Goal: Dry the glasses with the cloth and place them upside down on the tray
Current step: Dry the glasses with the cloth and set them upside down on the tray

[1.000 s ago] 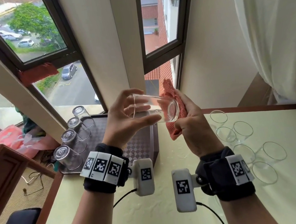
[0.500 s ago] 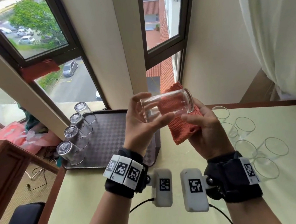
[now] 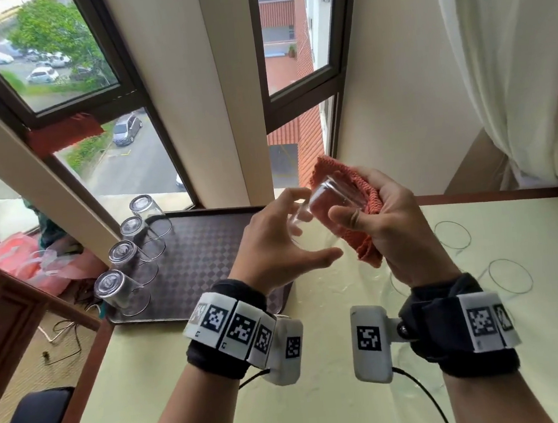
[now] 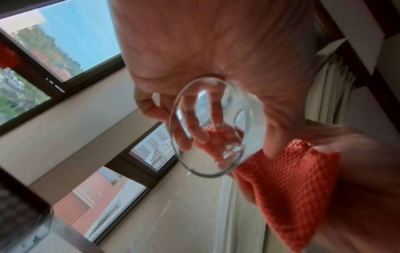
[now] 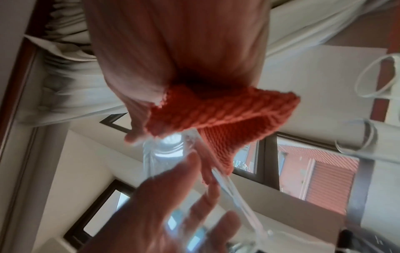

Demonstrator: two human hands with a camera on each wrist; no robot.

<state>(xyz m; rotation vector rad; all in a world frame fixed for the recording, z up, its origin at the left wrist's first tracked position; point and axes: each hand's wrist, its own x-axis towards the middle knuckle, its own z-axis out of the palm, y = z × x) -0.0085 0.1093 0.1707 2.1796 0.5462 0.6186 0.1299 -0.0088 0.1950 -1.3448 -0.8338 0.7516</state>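
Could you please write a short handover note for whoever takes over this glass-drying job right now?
Right hand grips the cloth wrapped round the base end of a glass.
Left hand is open, fingers loosely round the glass's mouth end.
Done: four glasses upside down along the left edge of the tray.
Left: finish this glass, set it upside down on the tray, then dry the upright glasses on the table to the right.

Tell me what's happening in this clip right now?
A person is drying a glass over the table. The right hand holds it wrapped in an orange cloth, and the left hand's spread fingers touch its open end. Four glasses already stand upside down on the tray; others wait to the right.
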